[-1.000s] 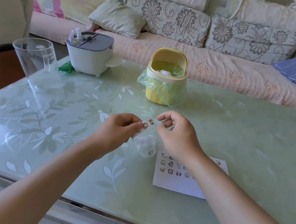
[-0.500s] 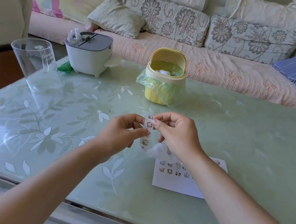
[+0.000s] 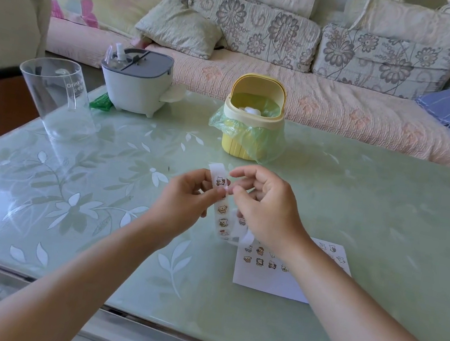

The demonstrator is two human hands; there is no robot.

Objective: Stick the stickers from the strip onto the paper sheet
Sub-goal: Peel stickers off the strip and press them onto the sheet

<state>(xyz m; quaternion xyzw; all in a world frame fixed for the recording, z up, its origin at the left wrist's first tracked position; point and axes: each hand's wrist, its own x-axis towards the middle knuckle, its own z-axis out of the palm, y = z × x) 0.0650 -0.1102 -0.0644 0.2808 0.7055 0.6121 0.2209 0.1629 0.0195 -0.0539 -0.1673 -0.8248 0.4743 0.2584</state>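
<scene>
A white sticker strip (image 3: 221,208) with small cartoon stickers hangs upright between my hands above the table. My left hand (image 3: 183,205) pinches its left edge near the top. My right hand (image 3: 264,209) has thumb and forefinger at the strip's right edge, by the topmost sticker. The strip's lower end curls behind my right hand. A white paper sheet (image 3: 274,278) lies flat on the table to the right, carrying several stickers in rows; my right forearm covers part of it.
A yellow mini bin (image 3: 253,116) with a green liner stands beyond my hands. A clear plastic cup (image 3: 55,99) and a white-grey container (image 3: 137,82) sit at the far left of the green glass table (image 3: 65,204). A sofa runs behind.
The strip has turned from lying sideways between my hands to hanging upright, and more of it shows. My right hand moved in from apart to touch the strip's top.
</scene>
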